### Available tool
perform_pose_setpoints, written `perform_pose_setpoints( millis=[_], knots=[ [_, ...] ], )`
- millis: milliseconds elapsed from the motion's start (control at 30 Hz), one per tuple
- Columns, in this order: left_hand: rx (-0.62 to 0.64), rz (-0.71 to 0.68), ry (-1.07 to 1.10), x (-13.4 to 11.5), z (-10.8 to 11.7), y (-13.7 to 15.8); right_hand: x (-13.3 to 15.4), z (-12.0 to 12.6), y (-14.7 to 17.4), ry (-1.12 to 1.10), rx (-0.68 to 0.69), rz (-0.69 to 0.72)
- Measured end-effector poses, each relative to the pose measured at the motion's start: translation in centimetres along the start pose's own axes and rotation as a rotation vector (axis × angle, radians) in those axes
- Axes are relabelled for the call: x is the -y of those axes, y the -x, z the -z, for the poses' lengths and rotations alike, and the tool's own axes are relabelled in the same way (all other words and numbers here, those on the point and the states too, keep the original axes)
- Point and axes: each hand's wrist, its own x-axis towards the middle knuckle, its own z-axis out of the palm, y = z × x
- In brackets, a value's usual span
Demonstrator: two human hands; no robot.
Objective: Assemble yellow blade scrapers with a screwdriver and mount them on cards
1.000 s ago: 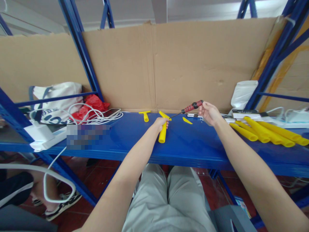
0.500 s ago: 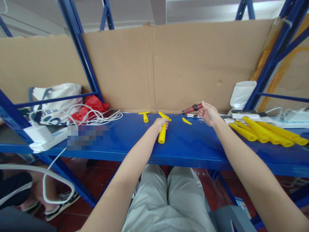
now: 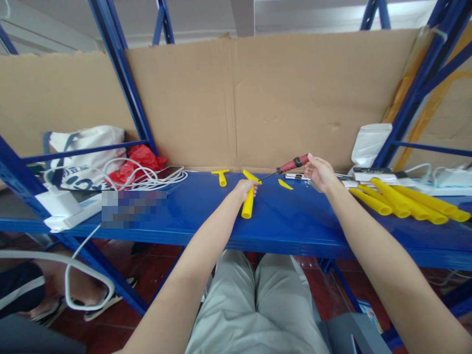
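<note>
My left hand is closed around a yellow T-shaped plastic piece, whose round tube end points toward me. In my right hand is the end of the red and black handle of a screwdriver, pinched by the fingertips. Its dark shaft slants down to the left and meets the yellow piece beside my left fingers; the tip is hidden there. A smaller yellow T-shaped piece lies behind and to the left. Right of my left hand is a flat yellow sliver.
Several yellow tubes are piled at the right of the blue table. At the left are coiled white cables, a power strip, a red bag and a white cloth bag. Cardboard stands behind.
The screwdriver handle has turned slightly in my right fingers, its black patches now facing differently. My left hand and the yellow piece stay in place. Another person's feet have shifted at the lower left.
</note>
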Motion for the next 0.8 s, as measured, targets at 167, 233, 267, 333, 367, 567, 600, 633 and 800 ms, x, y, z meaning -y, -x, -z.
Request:
perform_pose_setpoints(
  millis=[167, 233, 267, 333, 367, 567, 600, 633, 800],
  knots=[
    [-0.007, 0.013, -0.007, -0.12, -0.05, 0.17, -0.04, -0.12, 0.07, 0.002, 0.019, 0.001],
    [-0.003, 0.014, -0.009, -0.11, -0.04, 0.16, 0.03, -0.24, 0.24, -0.012, 0.029, 0.003],
    [0.001, 0.012, -0.009, -0.09, -0.03, 0.14, 0.08, -0.28, 0.31, -0.019, 0.034, -0.001],
    [0.01, 0.005, -0.008, -0.03, 0.0, 0.08, 0.19, -0.3, 0.41, -0.024, 0.041, -0.01],
    [0.016, -0.001, -0.007, 0.0, 0.02, 0.05, 0.23, -0.29, 0.42, -0.021, 0.041, -0.011],
    [0.058, -0.038, 0.004, 0.28, 0.11, -0.26, 0.07, -0.11, 0.19, -0.007, 0.019, 0.013],
    [0.059, -0.039, 0.004, 0.32, 0.12, -0.33, 0.0, -0.06, 0.12, -0.012, 0.007, 0.015],
    [0.058, -0.039, 0.004, 0.36, 0.11, -0.4, -0.06, -0.01, 0.05, -0.018, -0.005, 0.015],
    [0.065, -0.03, -0.001, 0.47, 0.08, -0.62, -0.29, 0.25, -0.3, -0.011, -0.027, 0.009]
  ],
)
